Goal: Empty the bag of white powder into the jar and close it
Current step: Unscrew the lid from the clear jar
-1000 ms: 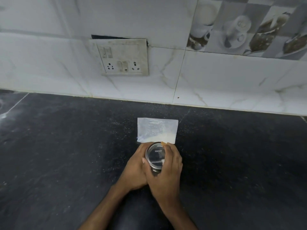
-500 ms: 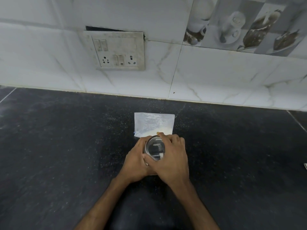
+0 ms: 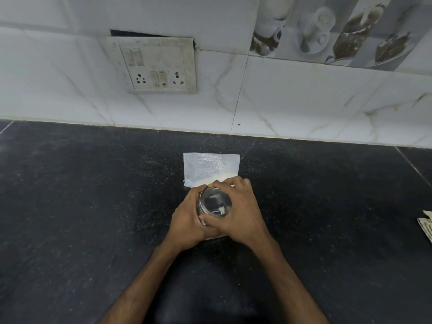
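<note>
A person's left hand (image 3: 187, 219) wrapped the side of a small jar (image 3: 201, 205) on a dark stone counter (image 3: 81, 206). The right hand (image 3: 240, 210) curled over its shiny lid (image 3: 216, 202), fingers round the rim. Just beyond the jar, on its far side, a clear plastic bag (image 3: 211, 168) lay flat, with a thin band of white powder along its near edge, which the right fingertips overlapped.

The step in hand appeared to be a twist of the lid; whether it was going on or coming off could not be told. If powder remained in the bag, the next move would call for the lid off, the bag lifted by its far corners and tipped over the mouth. Otherwise only a firm turn against the left hand's grip was needed.

Room was generous. Open counter spread left, right and near, speckled with fine grains. The tiled wall (image 3: 292, 101) and its switch panel (image 3: 154, 64) closed off the far side, well behind the bag. Some folded papers (image 3: 426, 226) sat at the far right edge of view, well apart from the hands.
</note>
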